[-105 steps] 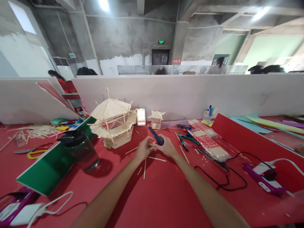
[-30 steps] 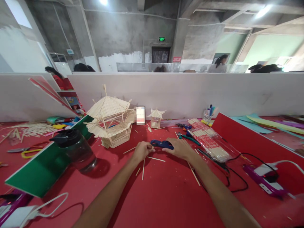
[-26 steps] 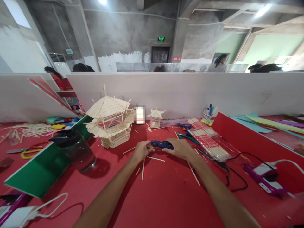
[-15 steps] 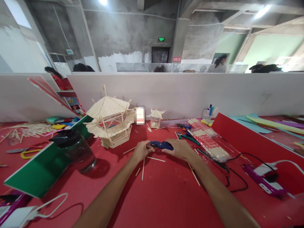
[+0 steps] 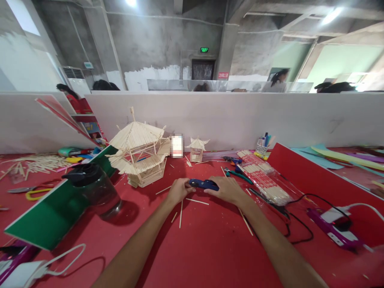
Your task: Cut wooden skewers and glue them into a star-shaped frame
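Observation:
Over the middle of the red table, my two hands hold a dark-blue hand tool between them; its exact kind is hard to make out. My right hand is closed round the tool's right end, thumb below it. My left hand pinches at its left end, and whatever else may sit between those fingertips is too small to tell. Loose thin wooden sticks lie just below and beside the hands. Behind them stand a large stick-built pavilion model on the left and a small pavilion model.
A dark water bottle and a green board stand on the left, with scissors beyond. To the right are green-handled pliers, packed sticks, a black cable and a purple power strip.
The blue tool has turned slightly in my hands, and its left end looks more covered by the left fingers. Both hands stay in nearly the same place.

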Tool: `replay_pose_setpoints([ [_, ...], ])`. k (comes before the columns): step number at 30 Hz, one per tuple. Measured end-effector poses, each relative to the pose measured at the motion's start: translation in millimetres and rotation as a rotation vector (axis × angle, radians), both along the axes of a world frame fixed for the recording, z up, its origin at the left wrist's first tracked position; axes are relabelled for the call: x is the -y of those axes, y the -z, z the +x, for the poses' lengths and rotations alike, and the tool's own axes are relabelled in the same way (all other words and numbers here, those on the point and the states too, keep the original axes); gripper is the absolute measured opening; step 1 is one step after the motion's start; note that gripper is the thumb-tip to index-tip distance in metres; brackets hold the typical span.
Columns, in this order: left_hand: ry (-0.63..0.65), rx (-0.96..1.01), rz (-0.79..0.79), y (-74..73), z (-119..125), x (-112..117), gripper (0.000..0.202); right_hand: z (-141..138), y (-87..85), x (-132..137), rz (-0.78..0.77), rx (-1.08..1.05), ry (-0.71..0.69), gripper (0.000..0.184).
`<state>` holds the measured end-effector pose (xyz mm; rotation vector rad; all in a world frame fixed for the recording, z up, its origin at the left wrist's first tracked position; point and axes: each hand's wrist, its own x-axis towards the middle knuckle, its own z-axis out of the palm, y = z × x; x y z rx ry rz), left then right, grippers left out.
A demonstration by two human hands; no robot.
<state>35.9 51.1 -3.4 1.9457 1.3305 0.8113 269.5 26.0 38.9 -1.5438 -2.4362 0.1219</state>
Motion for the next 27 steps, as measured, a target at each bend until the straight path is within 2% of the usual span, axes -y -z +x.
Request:
replay_pose_setpoints([
  [15,0.017,0.026,-0.028,1.9,-0.4,-1.0,0.019,-0.9,-1.8,2.2,0.006,-0.012,0.013,0.047],
  [27,0.015,0.01,0.019,3.3,-1.0,-2.5,0.015,-2.5,-4.4,3.8,-0.006,0.023,0.036,0.047],
])
